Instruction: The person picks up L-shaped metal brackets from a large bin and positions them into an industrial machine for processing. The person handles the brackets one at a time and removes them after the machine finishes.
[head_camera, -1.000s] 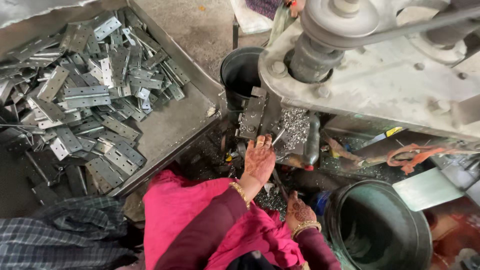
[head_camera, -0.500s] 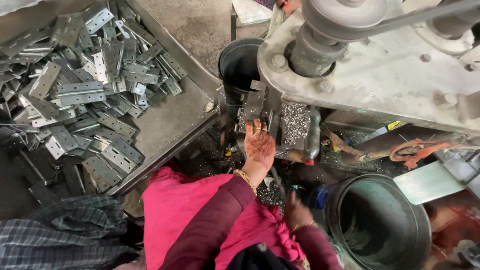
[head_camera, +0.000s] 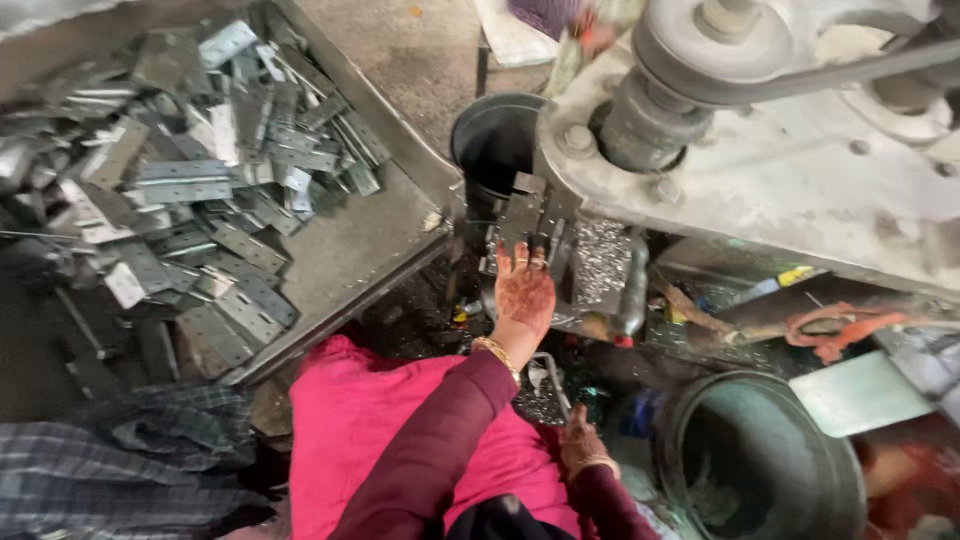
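Dull grey metal plates (head_camera: 190, 190) heaped on a worn steel tray (head_camera: 370, 240); matt pink cloth (head_camera: 370, 430).

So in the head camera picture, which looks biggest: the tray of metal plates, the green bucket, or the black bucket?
1. Tray of metal plates, clearly largest.
2. Green bucket.
3. Black bucket, though it sits farther from the camera, so the two buckets may really be similar.
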